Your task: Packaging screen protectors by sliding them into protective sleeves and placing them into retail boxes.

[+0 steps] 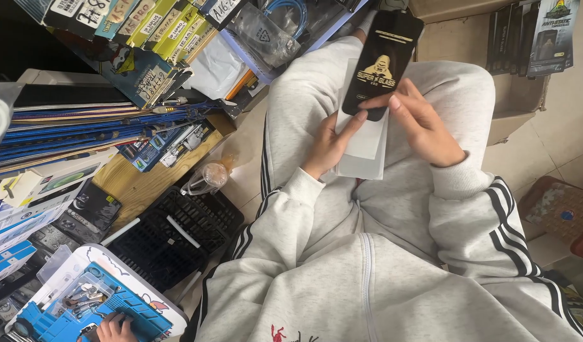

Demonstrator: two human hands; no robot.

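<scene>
Grey sweatshirt sleeves with dark stripes fill the near view, my lap below them. Both hands hold the same thing over my thighs: my left hand (327,147) grips the white sleeve (364,152) from beneath, fingers curled on its edge, and my right hand (424,126) pinches the black glass screen protector pack (383,60), which stands most of the way out of that sleeve. So the pack looks nearly drawn free; its wrapping seems unopened. Across the floor, another person's hand (114,329) rests on a blue tool tray (82,310).
</scene>
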